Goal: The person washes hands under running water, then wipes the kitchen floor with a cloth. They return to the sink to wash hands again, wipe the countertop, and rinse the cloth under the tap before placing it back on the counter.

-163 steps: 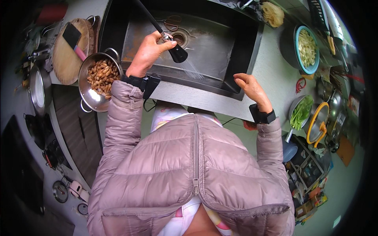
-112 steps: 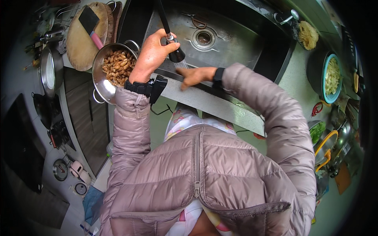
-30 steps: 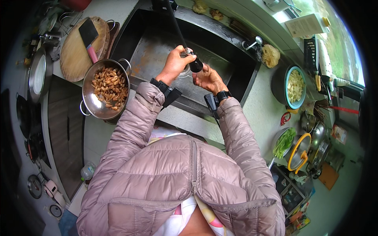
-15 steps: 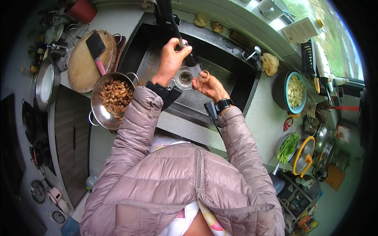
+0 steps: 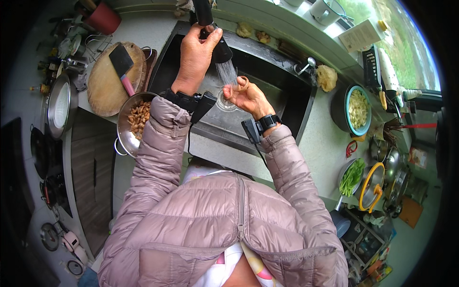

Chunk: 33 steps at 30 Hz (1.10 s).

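My left hand (image 5: pixel 197 52) is wrapped round the black pull-out faucet sprayer (image 5: pixel 223 50) over the sink (image 5: pixel 287 103). A fan of water (image 5: pixel 226 72) streams down from its head. Below, my right hand (image 5: pixel 249 99) is in the spray, palm turned up, its fingers loosely curled and somewhat apart; I see nothing held in it. The round drain (image 5: pixel 224 101) shows in the sink floor beside the right fingertips. Both wrists carry black straps with small devices.
Left of the sink, a steel pan (image 5: pixel 125 125) holds brown chunks, partly behind my left sleeve. A cleaver (image 5: pixel 121 62) lies on a round wooden board (image 5: pixel 103 88). On the right stand a blue-rimmed bowl (image 5: pixel 349 125) of pale slices, greens (image 5: pixel 352 175) in a pan, and an orange-rimmed lid (image 5: pixel 365 191).
My left hand has moved up and away with the sprayer. My right hand has shifted slightly left under the water, its palm turning up more. The view has shifted slightly.
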{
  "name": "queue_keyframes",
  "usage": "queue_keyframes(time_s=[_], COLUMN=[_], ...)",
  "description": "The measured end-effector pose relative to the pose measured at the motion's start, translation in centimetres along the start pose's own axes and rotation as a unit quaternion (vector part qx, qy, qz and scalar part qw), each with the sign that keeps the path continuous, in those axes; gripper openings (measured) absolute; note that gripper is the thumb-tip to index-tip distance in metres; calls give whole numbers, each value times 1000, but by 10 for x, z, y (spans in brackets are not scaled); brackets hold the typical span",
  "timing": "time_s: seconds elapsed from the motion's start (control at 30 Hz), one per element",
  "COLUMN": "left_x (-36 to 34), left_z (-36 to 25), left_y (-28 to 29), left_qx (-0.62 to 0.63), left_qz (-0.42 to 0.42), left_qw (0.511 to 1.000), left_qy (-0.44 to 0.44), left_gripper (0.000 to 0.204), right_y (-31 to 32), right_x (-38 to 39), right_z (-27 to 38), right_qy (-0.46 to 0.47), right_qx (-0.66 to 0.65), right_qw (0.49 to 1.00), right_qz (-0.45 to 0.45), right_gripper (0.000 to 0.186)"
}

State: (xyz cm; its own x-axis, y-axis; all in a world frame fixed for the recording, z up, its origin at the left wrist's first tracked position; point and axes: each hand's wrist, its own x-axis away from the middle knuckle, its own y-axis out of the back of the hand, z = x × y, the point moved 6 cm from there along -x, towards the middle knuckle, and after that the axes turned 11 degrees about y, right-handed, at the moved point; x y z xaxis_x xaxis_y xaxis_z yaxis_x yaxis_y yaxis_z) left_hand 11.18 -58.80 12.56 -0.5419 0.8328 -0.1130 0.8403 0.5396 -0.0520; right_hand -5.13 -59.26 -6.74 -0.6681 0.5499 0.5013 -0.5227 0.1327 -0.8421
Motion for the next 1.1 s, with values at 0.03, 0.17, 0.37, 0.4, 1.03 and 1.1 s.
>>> queue_keyframes(time_s=[0.03,0.17,0.37,0.4,1.03,1.1], left_x=[-1,-2,0,3,132,135], left_z=[-2,-2,6,8,195,196], left_y=[1,-3,-6,-4,2,1], left_qx=[-3,-8,24,33,176,210], left_qz=[-1,-9,16,23,115,125], left_qw=[1000,1000,999,999,861,850], left_qy=[-1,-3,14,12,464,467], left_gripper=[18,18,20,22,24,22], right_y=[1,3,12,11,21,25], right_x=[-2,-5,-6,-6,-15,-17], right_z=[0,-1,2,0,-8,-8], right_qy=[-3,-32,-6,-12,-77,-95], right_qx=[-9,-55,-57,-59,54,61], right_qw=[1000,997,998,998,994,993], right_qz=[-1,36,-9,-6,48,36], right_gripper=[10,8,7,8,13,12])
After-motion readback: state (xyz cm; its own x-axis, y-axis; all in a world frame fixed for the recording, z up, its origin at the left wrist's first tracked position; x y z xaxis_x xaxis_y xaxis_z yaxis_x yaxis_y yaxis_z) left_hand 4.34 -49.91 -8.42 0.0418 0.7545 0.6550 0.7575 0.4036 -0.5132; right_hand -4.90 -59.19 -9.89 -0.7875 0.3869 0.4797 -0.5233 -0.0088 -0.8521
